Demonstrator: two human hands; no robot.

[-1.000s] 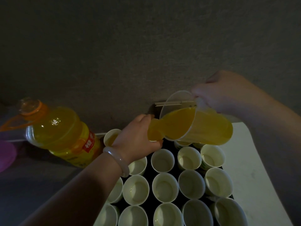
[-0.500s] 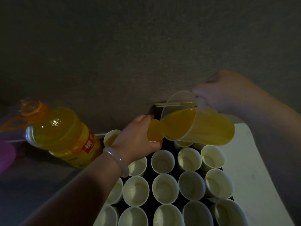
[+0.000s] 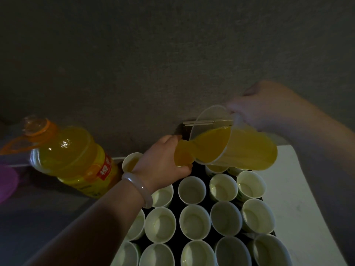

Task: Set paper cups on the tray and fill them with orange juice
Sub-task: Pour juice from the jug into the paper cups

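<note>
Several white paper cups point(image 3: 192, 190) stand in rows on a dark tray point(image 3: 176, 203). My right hand point(image 3: 261, 110) grips the handle of a clear jug point(image 3: 244, 148) tilted to the left, and orange juice runs from its spout into a cup point(image 3: 183, 155) in the back row. My left hand point(image 3: 163, 162), with a pale bangle at the wrist, holds that cup by its side. Another back-row cup point(image 3: 131, 162) at the far left has juice in it. The cups in the nearer rows look empty.
A large bottle of orange juice point(image 3: 73, 160) with an orange cap and carry loop stands left of the tray. A purple object point(image 3: 7, 181) shows at the left edge. A grey wall rises right behind the tray. A pale surface point(image 3: 299, 204) lies to the tray's right.
The jug has tipped slightly more while juice keeps flowing into the held cup. Both hands stay about where they were.
</note>
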